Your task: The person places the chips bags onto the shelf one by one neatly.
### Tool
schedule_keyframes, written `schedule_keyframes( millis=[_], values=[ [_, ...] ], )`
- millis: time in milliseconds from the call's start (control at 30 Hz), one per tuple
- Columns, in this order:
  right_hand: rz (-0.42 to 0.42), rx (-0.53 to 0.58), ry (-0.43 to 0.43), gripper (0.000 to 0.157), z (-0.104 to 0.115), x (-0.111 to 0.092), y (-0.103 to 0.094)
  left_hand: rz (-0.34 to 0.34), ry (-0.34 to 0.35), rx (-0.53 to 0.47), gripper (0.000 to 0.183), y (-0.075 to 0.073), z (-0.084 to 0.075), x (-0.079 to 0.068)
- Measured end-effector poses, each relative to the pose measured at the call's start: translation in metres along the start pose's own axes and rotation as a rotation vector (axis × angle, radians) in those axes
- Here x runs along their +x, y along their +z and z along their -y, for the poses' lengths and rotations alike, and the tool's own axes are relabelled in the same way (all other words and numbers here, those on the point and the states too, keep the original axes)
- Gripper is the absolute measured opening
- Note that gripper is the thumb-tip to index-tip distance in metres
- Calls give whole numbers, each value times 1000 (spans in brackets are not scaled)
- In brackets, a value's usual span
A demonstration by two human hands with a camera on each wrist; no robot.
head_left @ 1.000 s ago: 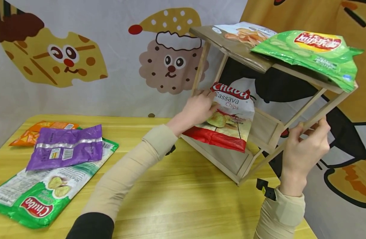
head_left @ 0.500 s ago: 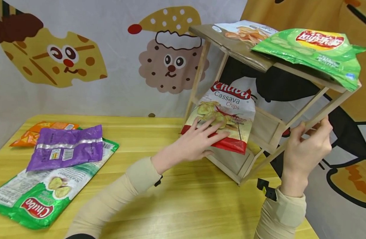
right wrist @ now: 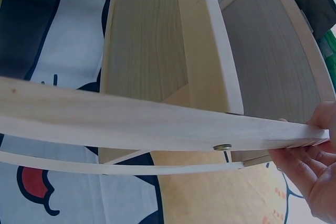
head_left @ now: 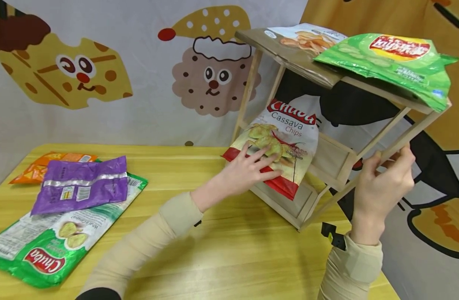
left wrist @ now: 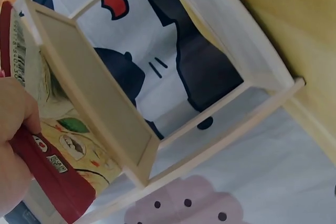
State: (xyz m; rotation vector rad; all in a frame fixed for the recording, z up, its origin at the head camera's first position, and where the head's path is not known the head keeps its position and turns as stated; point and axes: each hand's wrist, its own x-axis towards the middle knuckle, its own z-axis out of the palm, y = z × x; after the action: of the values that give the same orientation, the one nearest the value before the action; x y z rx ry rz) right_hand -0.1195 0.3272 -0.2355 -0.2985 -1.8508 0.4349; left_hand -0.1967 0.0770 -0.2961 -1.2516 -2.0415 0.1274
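My left hand (head_left: 244, 171) holds the lower edge of a white and red bag of cassava chips (head_left: 285, 121), its fingers spread over the front. The thumb is hidden behind the bag in the head view. In the left wrist view the red bottom band (left wrist: 58, 177) runs past the hand. The bag leans in the opening of a small wooden shelf rack (head_left: 248, 89), which stands tilted. My right hand (head_left: 383, 187) grips the rack's right front post; in the right wrist view its fingers (right wrist: 302, 169) wrap under the wooden bar (right wrist: 157, 124).
A green chips bag (head_left: 394, 66) and a brown and white bag (head_left: 308, 39) lie on top of the rack. On the table's (head_left: 214, 258) left lie a purple bag (head_left: 83, 183), an orange bag (head_left: 34, 171) and a green and white chips bag (head_left: 46, 250). A printed cloth (head_left: 147, 83) hangs behind.
My left hand has moved from the bag's upper left side down to its lower edge. The bag's bottom has shifted slightly outward and left. The right hand keeps its hold on the post.
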Motion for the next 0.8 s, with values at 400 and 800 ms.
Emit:
schedule_keyframes(
  millis=[400, 800],
  values=[
    [-1, 5, -6, 35, 0, 0, 0, 51, 7, -14, 48, 13, 33, 19],
    [0, 0, -2, 34, 0, 0, -1, 245, -84, -103, 63, 33, 47, 40]
  ],
)
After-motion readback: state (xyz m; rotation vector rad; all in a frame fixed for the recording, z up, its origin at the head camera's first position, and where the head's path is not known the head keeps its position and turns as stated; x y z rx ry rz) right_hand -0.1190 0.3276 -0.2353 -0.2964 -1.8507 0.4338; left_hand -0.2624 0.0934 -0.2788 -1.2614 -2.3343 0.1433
